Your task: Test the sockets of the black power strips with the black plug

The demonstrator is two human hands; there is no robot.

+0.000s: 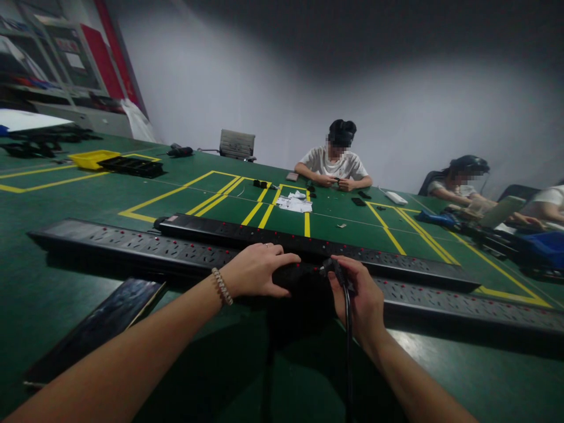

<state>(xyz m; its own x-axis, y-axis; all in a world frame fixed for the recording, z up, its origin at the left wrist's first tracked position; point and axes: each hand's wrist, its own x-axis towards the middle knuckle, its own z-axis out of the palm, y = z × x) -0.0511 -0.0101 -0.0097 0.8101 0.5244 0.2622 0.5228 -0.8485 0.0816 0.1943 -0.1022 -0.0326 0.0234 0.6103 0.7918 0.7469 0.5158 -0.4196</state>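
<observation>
The left hand (259, 270) is curved over the near power strip (440, 302), with its thumb and fingers spread on the two sides of it. The right hand (363, 296) is closed on a black plug (332, 269), and it holds this plug just above the same strip. From the plug, a black cord (348, 346) hangs down. The near strip lies on the green bench (198, 376), and the far strip (247, 235) lies just behind it. A phone-like dark slab (97, 329) lies near the left forearm.
</observation>
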